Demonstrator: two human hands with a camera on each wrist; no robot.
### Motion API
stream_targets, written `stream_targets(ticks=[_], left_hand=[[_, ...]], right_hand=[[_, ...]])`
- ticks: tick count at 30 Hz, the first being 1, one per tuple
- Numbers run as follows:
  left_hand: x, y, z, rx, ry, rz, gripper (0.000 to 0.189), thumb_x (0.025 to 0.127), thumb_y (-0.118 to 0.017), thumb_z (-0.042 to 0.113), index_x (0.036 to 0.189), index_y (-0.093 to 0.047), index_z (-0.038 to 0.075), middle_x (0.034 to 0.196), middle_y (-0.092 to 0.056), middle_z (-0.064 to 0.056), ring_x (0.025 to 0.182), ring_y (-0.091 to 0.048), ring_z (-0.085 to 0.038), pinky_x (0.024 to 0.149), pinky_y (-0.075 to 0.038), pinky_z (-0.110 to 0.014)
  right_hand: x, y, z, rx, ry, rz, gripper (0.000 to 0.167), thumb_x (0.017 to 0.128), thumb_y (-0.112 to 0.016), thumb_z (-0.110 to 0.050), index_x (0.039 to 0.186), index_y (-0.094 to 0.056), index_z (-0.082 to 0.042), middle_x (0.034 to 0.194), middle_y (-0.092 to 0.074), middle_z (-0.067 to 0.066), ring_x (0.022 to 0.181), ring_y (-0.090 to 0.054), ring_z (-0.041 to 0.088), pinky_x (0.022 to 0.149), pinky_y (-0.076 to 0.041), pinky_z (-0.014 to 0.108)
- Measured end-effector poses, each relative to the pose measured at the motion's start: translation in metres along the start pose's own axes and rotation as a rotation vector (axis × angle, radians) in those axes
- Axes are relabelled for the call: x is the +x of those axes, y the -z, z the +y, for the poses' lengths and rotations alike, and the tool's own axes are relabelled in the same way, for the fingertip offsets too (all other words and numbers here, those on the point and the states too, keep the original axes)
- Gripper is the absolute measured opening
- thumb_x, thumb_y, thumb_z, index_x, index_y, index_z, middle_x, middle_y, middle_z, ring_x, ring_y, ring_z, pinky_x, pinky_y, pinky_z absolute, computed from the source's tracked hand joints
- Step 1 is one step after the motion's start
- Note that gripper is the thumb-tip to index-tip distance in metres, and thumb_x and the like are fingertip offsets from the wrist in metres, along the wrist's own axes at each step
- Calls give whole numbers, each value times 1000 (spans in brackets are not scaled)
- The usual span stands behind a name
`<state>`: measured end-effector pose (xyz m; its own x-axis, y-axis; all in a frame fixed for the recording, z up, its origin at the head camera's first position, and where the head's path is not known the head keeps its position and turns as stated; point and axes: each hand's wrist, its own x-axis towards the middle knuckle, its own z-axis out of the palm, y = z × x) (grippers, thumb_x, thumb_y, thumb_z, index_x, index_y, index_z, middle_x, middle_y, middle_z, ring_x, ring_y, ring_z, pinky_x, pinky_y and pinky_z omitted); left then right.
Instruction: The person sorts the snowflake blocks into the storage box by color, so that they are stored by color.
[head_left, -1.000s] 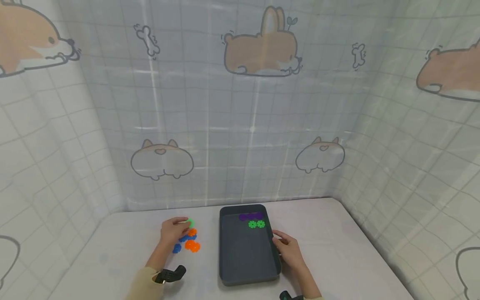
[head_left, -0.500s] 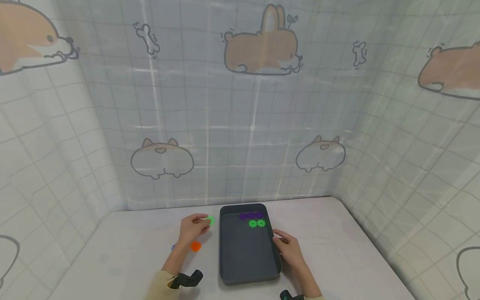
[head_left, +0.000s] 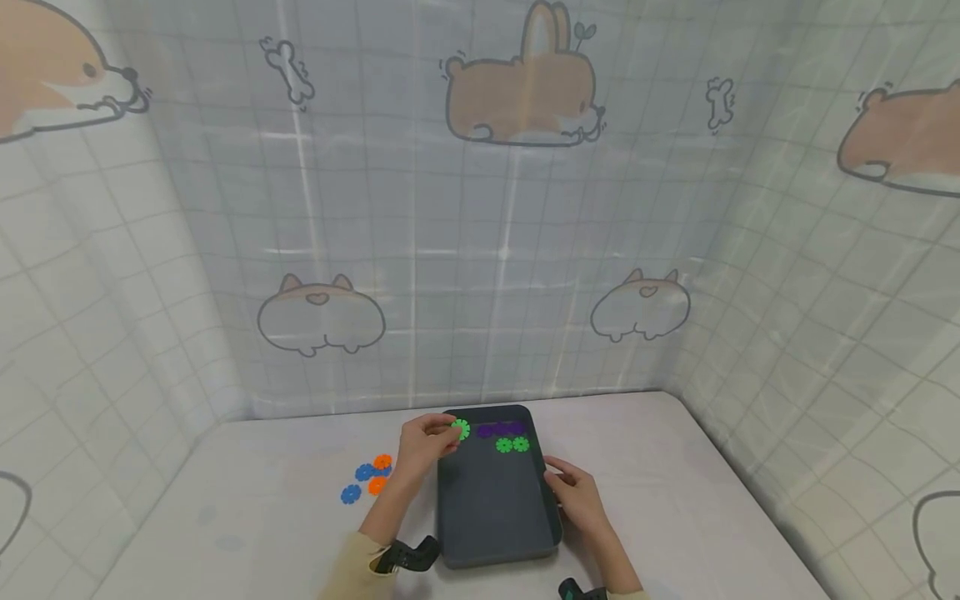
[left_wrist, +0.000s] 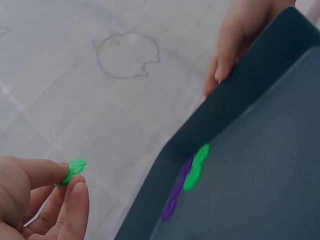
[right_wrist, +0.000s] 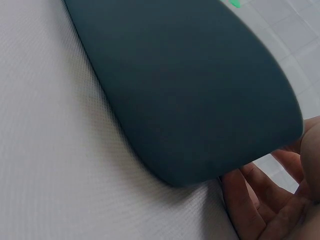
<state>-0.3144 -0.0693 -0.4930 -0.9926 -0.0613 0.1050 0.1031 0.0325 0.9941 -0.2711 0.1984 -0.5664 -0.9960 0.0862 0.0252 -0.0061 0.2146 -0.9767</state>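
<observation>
My left hand (head_left: 424, 442) pinches a green interlocking disc (head_left: 461, 429) between thumb and fingers, over the tray's far left corner. In the left wrist view that disc (left_wrist: 75, 170) sticks out past the fingertips. The dark grey tray (head_left: 491, 508) stands on the table. Inside it, a row of purple discs (head_left: 501, 430) lies along the far end, with two green discs (head_left: 513, 445) side by side just in front. My right hand (head_left: 579, 498) rests against the tray's right wall, its fingers loosely extended; the right wrist view shows them (right_wrist: 245, 205) at the outer side.
Several loose blue discs (head_left: 351, 494) and orange discs (head_left: 378, 485) lie on the white table left of the tray. A patterned curtain (head_left: 450, 333) encloses the table at the back and both sides.
My left hand has carried the green disc rightward from the loose pile to above the tray's far left corner. The right hand and the tray have stayed in place.
</observation>
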Motion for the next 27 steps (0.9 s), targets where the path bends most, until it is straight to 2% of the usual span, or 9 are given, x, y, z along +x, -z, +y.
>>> stream_targets(ticks=[6, 9, 14, 16, 19, 27], left_hand=[[1, -21, 7, 25, -46, -80, 25, 86, -75, 8, 105, -68, -5, 85, -68, -14, 80, -68, -35, 72, -59, -41], [1, -29, 10, 16, -45, -123, 27, 86, -73, 6, 108, -66, -7, 87, -68, -16, 81, -68, -37, 74, -58, -43], [9, -40, 4, 12, -29, -169, 28, 87, -72, 6, 110, -66, -7, 90, -67, -16, 82, -69, -33, 77, -57, -47], [15, -43, -1, 13, -12, -171, 27, 87, -73, 8, 110, -67, -5, 91, -67, -14, 80, -69, -28, 78, -57, -46], [20, -46, -2, 16, 19, -166, 27, 88, -72, 8, 111, -66, -5, 92, -67, -14, 77, -69, -22, 79, -57, -46], [31, -51, -13, 64, 91, -113, 25, 87, -72, 5, 109, -68, -5, 91, -68, -13, 73, -69, -19, 73, -59, -38]], right_hand=[[0, 0, -1, 0, -9, 2, 39, 96, -63, -23, 130, -61, -6, 103, -67, 15, 80, -67, 24, 67, -57, 37], [0, -1, -1, 4, -14, 3, 40, 95, -64, -24, 131, -61, -6, 104, -67, 15, 81, -67, 24, 67, -57, 37], [1, -2, -2, -1, -30, 10, 41, 95, -64, -26, 131, -61, -7, 104, -67, 15, 80, -66, 23, 66, -56, 36], [1, -2, -2, -3, -34, 11, 40, 95, -64, -25, 131, -61, -7, 104, -67, 14, 80, -66, 23, 66, -56, 36], [1, -2, -3, -1, -32, 7, 40, 96, -63, -25, 131, -61, -6, 104, -67, 14, 80, -65, 23, 66, -56, 36], [0, -1, -4, 0, -34, 6, 38, 96, -62, -23, 131, -61, -6, 104, -67, 15, 80, -65, 22, 66, -55, 35]])
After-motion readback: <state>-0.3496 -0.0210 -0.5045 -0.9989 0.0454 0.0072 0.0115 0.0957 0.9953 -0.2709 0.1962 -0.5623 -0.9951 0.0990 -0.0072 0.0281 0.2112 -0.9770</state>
